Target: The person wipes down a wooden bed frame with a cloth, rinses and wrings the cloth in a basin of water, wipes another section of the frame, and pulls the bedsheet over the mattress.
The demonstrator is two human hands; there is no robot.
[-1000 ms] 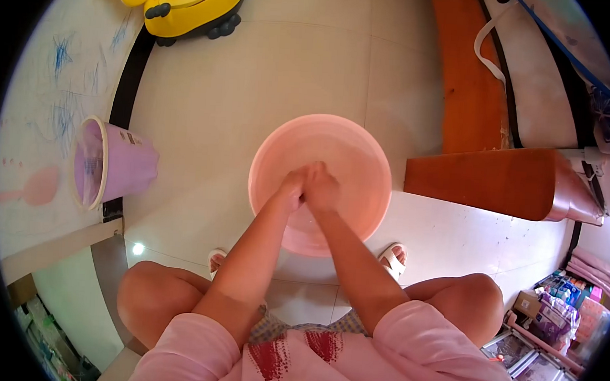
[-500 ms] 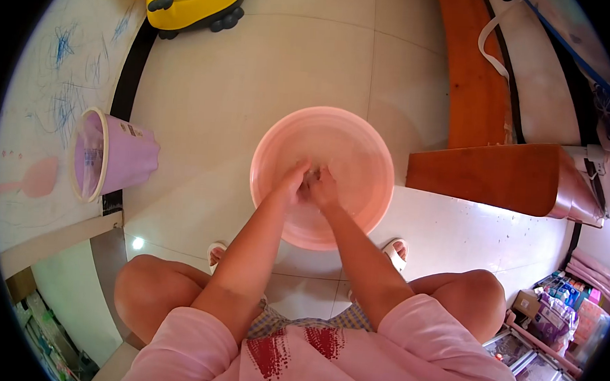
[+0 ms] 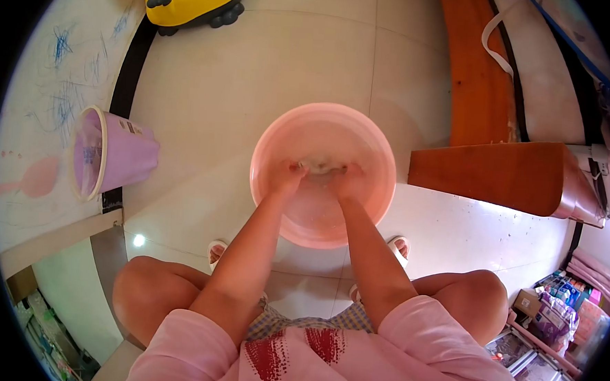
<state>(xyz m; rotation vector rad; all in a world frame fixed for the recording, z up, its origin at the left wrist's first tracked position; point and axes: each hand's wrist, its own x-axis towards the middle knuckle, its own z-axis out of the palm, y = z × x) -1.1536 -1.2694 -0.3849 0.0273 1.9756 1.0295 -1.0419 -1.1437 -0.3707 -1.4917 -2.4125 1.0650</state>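
Note:
A round pink basin (image 3: 316,236) stands on the floor in front of me, with what looks like water in it. Inside, a small pale greyish cloth (image 3: 322,165) is stretched sideways between my hands. My left hand (image 3: 289,177) grips its left end, fingers closed. At the other end my right hand (image 3: 348,182) is closed on it as well. The cloth lies low in the basin, and its exact kind is too small and blurred to tell.
A lilac bin (image 3: 131,155) lies to the left by the scribbled wall. Beyond it sits a yellow ride-on toy (image 3: 197,4). To the right a brown wooden piece (image 3: 488,176) juts toward the basin. White slippers (image 3: 399,250) are on my feet at the basin's near side.
My hands have moved from close together to apart, left hand leftward and right hand rightward. The cloth, bunched between them before, is now drawn out and shows more.

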